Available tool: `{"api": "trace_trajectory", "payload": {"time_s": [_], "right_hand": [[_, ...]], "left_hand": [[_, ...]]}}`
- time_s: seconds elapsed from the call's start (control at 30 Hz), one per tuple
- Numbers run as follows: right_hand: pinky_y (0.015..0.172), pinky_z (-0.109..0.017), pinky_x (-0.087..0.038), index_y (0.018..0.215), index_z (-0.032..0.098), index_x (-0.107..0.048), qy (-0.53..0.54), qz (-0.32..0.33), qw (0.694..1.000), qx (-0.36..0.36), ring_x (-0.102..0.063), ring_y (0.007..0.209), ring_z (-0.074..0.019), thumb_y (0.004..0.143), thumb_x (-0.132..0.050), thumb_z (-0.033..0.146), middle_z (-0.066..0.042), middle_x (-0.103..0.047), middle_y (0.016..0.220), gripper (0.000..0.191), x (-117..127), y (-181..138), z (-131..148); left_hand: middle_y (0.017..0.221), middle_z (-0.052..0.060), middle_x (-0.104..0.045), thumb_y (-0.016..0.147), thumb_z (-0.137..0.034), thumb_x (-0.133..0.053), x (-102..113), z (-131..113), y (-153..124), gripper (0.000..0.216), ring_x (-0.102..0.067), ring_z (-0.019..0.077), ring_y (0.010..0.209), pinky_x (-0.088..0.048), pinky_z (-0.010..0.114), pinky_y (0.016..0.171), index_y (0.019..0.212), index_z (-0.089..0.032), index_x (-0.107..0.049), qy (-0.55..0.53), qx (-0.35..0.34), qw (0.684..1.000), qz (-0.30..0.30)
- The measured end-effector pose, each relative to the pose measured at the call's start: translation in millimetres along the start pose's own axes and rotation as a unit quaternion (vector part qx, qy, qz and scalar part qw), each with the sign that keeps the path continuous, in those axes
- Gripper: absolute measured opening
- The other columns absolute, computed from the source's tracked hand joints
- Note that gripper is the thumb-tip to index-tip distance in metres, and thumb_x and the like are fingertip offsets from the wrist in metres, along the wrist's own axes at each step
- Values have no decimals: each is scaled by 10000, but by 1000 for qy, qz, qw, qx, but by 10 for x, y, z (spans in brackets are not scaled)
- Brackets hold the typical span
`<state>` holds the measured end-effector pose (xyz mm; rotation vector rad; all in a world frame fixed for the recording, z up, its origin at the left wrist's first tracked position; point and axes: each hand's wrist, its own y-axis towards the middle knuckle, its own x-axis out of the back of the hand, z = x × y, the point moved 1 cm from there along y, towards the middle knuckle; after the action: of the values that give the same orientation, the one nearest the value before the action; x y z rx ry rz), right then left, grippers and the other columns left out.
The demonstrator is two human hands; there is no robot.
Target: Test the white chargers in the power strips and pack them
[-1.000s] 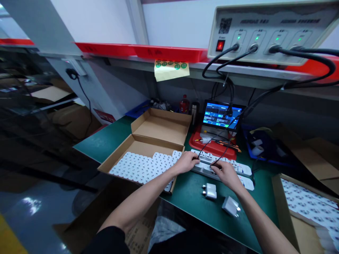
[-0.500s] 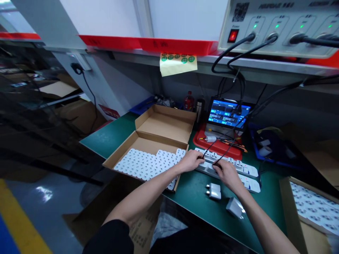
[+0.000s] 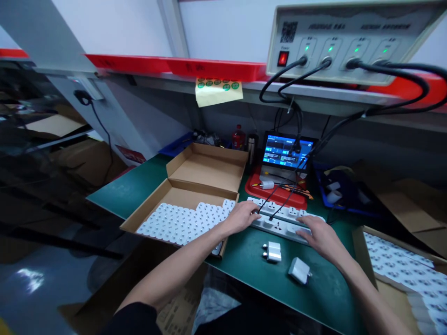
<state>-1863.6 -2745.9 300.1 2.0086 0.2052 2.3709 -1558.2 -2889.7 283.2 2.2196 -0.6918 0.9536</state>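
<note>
Two white power strips lie side by side on the green bench, a front strip (image 3: 278,226) and a rear strip (image 3: 271,204). My left hand (image 3: 241,217) is closed at their left end, its fingertips pinching the end of a thin black cable (image 3: 262,203). A second black cable (image 3: 279,206) ends at a charger in the front strip, with no hand on it. My right hand (image 3: 320,234) rests over the strips' right part, thumb and fingers apart, hiding their switches. Nearer me lie two white plug chargers (image 3: 274,251) together and another charger (image 3: 299,270).
On the left an open cardboard box (image 3: 150,201) holds rows of white chargers. Another box (image 3: 361,246) of chargers stands at right. Behind the strips are a red tray (image 3: 253,186) and a lit screen (image 3: 287,151). Black cables hang from a power unit (image 3: 349,37) on the shelf.
My right hand has let go of its cable and moved right along the strips, fingers spreading. My left hand stays at the other cable. The view has shifted to the right.
</note>
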Motion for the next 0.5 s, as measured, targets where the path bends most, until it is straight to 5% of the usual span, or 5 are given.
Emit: {"api": "trace_trajectory", "payload": {"time_s": [0.13, 0.27, 0.4, 0.5], "right_hand": [[986, -408, -566, 1327, 243, -710, -49, 63, 996, -43, -734, 1210, -331, 972, -611, 265, -123, -770, 1366, 370, -49, -208, -210], [929, -359, -561, 1279, 244, -721, -50, 63, 996, -51, -764, 1150, -309, 976, -584, 252, -111, -806, 1272, 333, -141, -237, -215], [915, -406, -599, 1274, 214, -735, -14, -12, 999, -48, -785, 1096, -332, 1001, -538, 329, -146, -809, 1261, 356, -87, -298, -278], [915, -420, -628, 1291, 218, -746, 41, -97, 994, -42, -792, 1089, -341, 1031, -547, 491, -146, -812, 1268, 426, 116, -394, -310]], "left_hand": [[1031, 99, -729, 1071, -387, -676, -98, -384, -32, 216, -687, 275, 1001, -557, 388, 891, 1072, -172, -692, 92, -95, 987, -92], [1060, 122, -730, 1078, -231, -573, -513, -892, 83, 129, -705, 286, 986, -587, 398, 848, 1122, -146, -659, 168, -214, 962, 21], [1130, 155, -758, 950, -106, -620, -850, -1059, 325, 261, -751, 319, 1013, -615, 405, 829, 1209, -111, -656, 171, -166, 962, 137], [1135, 151, -777, 894, -90, -673, -869, -1038, 441, 276, -764, 321, 1029, -619, 399, 867, 1166, -134, -691, 130, -126, 965, 190]]}}
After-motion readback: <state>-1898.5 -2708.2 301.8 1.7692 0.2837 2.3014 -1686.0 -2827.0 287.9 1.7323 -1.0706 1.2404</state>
